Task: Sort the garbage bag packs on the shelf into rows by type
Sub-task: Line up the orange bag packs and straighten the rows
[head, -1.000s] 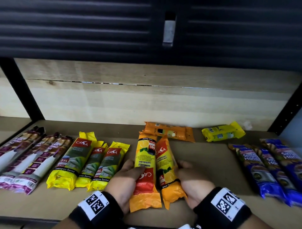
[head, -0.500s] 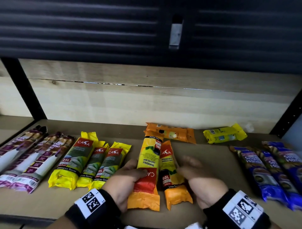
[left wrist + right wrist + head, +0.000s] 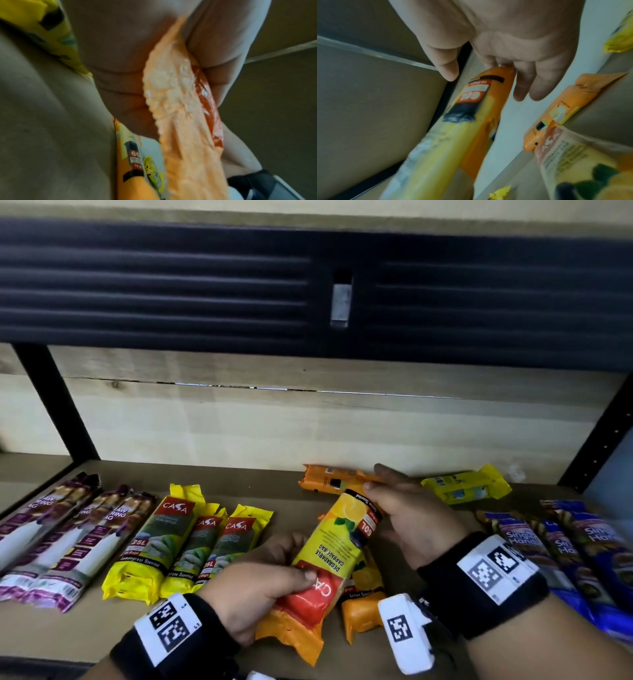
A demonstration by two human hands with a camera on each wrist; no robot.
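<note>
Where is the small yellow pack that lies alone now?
In the head view, the small yellow pack lies at the back right of the shelf, right of the orange pack and behind the blue packs.

The shelf board (image 3: 260,477) is light brown and matte, and fills the lower half of the head view. Behind it stands a back panel (image 3: 308,426) of pale wood planks, with a thin horizontal crack running across the middle of the frame. Black metal uprights (image 3: 54,402) frame the bay at left and right. Across the upper part of the frame runs a dark ribbed beam (image 3: 154,289), carrying a small grey plate (image 3: 341,302) at centre, possibly a label holder. Lighting is dim and even.
</note>
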